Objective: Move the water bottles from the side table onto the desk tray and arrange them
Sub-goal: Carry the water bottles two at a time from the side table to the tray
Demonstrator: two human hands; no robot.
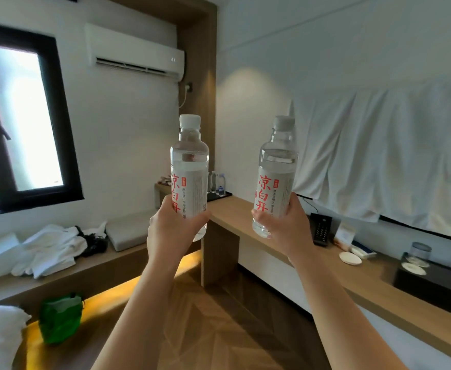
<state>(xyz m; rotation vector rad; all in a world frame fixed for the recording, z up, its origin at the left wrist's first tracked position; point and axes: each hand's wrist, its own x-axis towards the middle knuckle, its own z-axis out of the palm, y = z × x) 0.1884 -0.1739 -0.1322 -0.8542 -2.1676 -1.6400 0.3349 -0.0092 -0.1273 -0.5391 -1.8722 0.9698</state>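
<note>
I hold two clear water bottles upright in front of me, each with a white cap and a white label with red characters. My left hand (175,227) grips the lower part of the left bottle (189,166). Around the base of the right bottle (277,169) my right hand (285,222) is closed. Far behind them, at the desk's far end, lies a black tray (220,196) with small bottles (220,182) standing on it. The wooden desk (245,212) runs along the right wall.
On the desk sit a black phone (321,229), a card stand (344,235), a white coaster (350,258) and a black box with a glass (432,279). A bench at left holds white towels (48,249) and a cushion (131,228). A green bag (60,317) stands on the floor.
</note>
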